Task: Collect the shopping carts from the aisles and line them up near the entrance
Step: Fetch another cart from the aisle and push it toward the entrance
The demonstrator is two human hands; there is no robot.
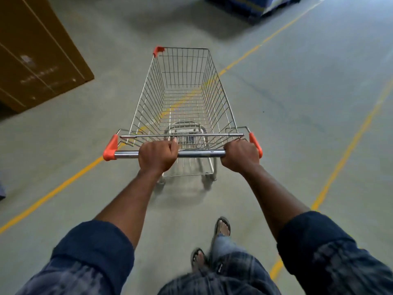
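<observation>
Both your hands are clamped on the push bar (200, 153) of one shopping cart (217, 96), which stands out on the concrete floor (297, 92).

From the left: one brown cardboard box (38, 54) stands well apart from the cart. Your left hand (158, 155) is curled tight round the steel bar, left of its middle, and your right hand (240, 155) grips the same bar at its right end, just beside an orange cap (255, 144). Bare bar shows between them. The cart carries three orange caps in all — two at the bar's ends, one on the basket's far left corner. Two yellow lines cross the floor — one (63, 184) passing under the cart, one (344, 154) well to the right. Your two sandalled feet show below.
</observation>
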